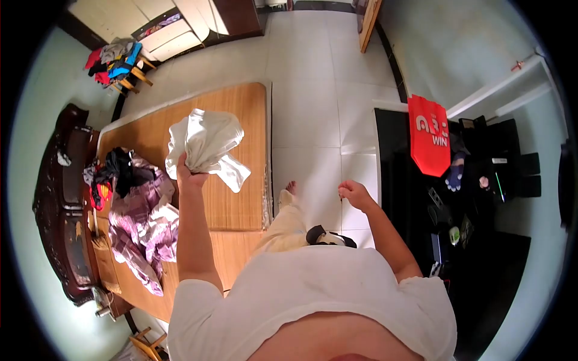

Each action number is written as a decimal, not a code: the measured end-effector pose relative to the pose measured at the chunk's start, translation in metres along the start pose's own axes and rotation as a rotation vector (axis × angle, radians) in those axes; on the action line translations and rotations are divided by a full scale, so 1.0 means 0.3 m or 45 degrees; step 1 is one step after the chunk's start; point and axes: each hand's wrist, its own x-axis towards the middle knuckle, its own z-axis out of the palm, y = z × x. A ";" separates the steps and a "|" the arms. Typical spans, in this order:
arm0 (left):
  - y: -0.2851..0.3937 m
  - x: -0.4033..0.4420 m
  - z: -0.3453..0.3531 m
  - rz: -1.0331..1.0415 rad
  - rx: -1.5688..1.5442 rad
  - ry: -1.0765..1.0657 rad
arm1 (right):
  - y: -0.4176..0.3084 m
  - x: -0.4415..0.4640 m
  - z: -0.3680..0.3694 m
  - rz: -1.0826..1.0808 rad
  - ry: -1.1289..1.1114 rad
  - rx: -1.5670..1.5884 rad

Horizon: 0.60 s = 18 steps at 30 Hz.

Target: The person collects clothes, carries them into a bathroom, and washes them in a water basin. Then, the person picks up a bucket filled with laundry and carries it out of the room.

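My left hand (191,173) is closed round a bunched white garment (208,141), held up above the wooden bed board (238,207). Folds hide what kind of garment it is, and one flap hangs toward the right. Out over the floor, my right hand (355,195) is curled closed, apart from the furniture. Whether anything small sits inside its fingers is hidden. Left of the white garment, a heap of pinkish patterned cloth (141,210) lies on the bed, with black clothing (120,171) at its upper end.
A stool with piled clothes (120,63) stands near the cabinet (174,36). To the right, a black table (394,174) carries a red bag (429,135), a glove (456,171) and several small items. A dark carved headboard (66,204) borders the bed. Pale tiles (304,108) run between bed and table.
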 end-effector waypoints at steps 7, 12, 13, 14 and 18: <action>0.050 0.449 0.414 -0.092 0.000 -0.053 | -0.084 0.327 -0.170 0.154 0.190 -0.037; 0.061 0.749 0.647 -0.132 -0.016 -0.168 | -0.174 0.477 -0.278 0.261 0.305 0.075; 0.057 0.784 0.718 -0.118 0.014 -0.144 | -0.176 0.517 -0.295 0.248 0.356 0.118; 0.047 0.820 0.793 -0.103 0.041 -0.122 | -0.179 0.557 -0.321 0.274 0.344 0.137; 0.029 1.048 0.986 -0.114 0.070 -0.171 | -0.251 0.709 -0.413 0.426 0.338 0.263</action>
